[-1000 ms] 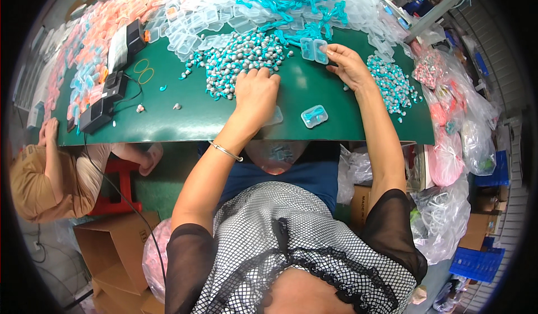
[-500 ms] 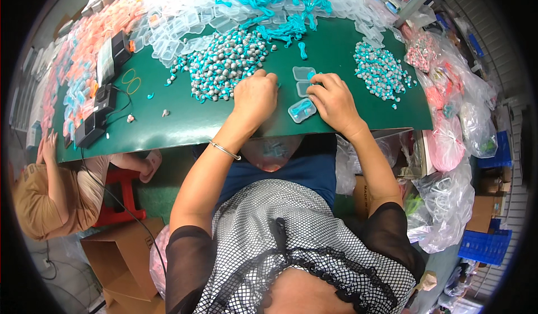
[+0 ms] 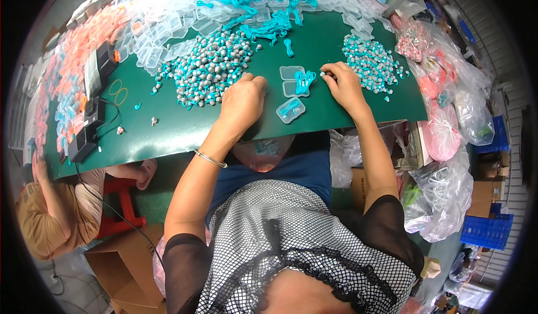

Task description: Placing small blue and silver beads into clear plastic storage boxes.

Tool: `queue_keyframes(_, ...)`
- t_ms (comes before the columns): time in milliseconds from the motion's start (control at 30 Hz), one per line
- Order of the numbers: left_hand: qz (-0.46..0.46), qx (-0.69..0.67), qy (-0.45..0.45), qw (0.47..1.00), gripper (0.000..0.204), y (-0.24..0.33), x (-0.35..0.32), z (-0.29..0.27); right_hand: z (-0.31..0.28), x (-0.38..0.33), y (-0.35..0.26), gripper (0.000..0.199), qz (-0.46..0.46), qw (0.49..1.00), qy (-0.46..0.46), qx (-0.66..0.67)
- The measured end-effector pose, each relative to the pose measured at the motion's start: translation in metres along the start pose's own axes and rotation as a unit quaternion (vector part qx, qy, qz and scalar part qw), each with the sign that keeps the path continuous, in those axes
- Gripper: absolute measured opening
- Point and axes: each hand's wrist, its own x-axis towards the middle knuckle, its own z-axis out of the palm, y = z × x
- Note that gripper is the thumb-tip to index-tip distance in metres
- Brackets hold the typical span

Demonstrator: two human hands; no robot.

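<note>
Close to the right edge of a large pile of small grey-and-teal plug-like pieces (image 3: pixel 210 67), my left hand (image 3: pixel 244 102) is closed; its fingertips are hidden. My right hand (image 3: pixel 346 88) pinches a small greyish piece (image 3: pixel 324 74) beside a second, smaller pile of the same pieces (image 3: pixel 367 62). Between my hands an open clear plastic case (image 3: pixel 290 73) lies flat, with a looped teal cord (image 3: pixel 304 82) on its right side. Just below it sits another clear case (image 3: pixel 291 110), holding teal cord inside. A single teal cord bundle (image 3: pixel 288 47) lies farther back.
Teal cord bundles (image 3: pixel 274 25) and many clear cases (image 3: pixel 162 36) are heaped at the back of the green table (image 3: pixel 196 124). Dark boxes with a cable (image 3: pixel 92 118) stand at left, near a co-worker (image 3: pixel 56 213). Plastic bags (image 3: pixel 443 129) crowd the right side.
My right hand has moved right, off the open case toward the smaller pile, uncovering the looped teal cord. My left hand stays by the large pile. The whole view has shifted slightly.
</note>
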Motion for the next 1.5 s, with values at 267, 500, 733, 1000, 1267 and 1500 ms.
queue_keyframes(267,-0.029,-0.016,0.024,0.999,0.01,0.011,0.009,0.003,0.007,0.001,-0.005,0.015,-0.01,0.999,0.03,-0.01)
queue_keyframes(500,-0.111,-0.293,-0.023,0.949,0.012,0.018,0.027,0.014,-0.003,-0.004,-0.028,0.022,0.017,0.985,0.053,0.161)
queue_keyframes(733,-0.133,-0.306,0.007,0.943,0.008,0.031,0.029,0.027,-0.012,-0.003,-0.062,0.019,-0.132,0.985,-0.019,0.11)
queue_keyframes(1000,-0.017,-0.136,0.047,0.989,0.008,0.039,0.022,0.037,-0.015,-0.011,-0.017,0.015,-0.138,0.99,-0.001,0.007)
queue_keyframes(1267,-0.014,-0.143,0.05,0.988,0.011,0.035,0.021,0.036,-0.01,-0.007,-0.067,0.015,-0.117,0.991,0.04,0.047)
queue_keyframes(1500,-0.039,-0.113,0.038,0.992,0.016,0.039,0.025,0.036,0.014,0.001,-0.061,0.012,-0.124,0.991,0.002,-0.055)
